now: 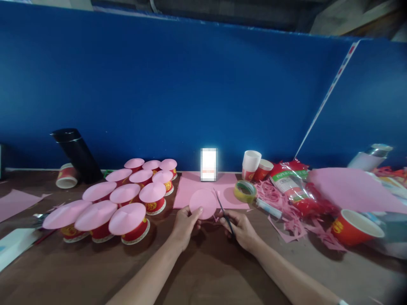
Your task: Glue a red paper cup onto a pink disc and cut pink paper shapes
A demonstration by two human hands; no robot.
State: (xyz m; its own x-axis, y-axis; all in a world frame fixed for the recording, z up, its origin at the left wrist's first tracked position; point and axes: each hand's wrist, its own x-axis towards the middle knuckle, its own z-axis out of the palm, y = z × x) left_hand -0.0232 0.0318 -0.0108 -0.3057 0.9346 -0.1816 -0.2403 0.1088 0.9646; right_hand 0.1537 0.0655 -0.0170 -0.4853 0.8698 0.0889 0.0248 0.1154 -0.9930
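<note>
Between thumb and fingers, my left hand (186, 223) grips a round pink paper disc (203, 203) by its lower left edge. My right hand (239, 226) is closed on a pair of dark scissors (226, 216), whose blades point up along the disc's right side. A thin pink sliver of paper hangs near the blades. Behind the disc lies a stack of pink paper sheets (187, 188) on the brown table (203, 275). A roll of yellow-green tape (245, 191) rests at the stack's right edge.
Rows of upturned red paper cups with pink cone tops (127, 218) stand on the left, near a leaning black flask (76, 154). On the right are pink paper scraps (294, 226), a red plastic bag (291, 182), a red paper cup (358, 228) and white cups (252, 163). A blue partition (203, 84) rises behind.
</note>
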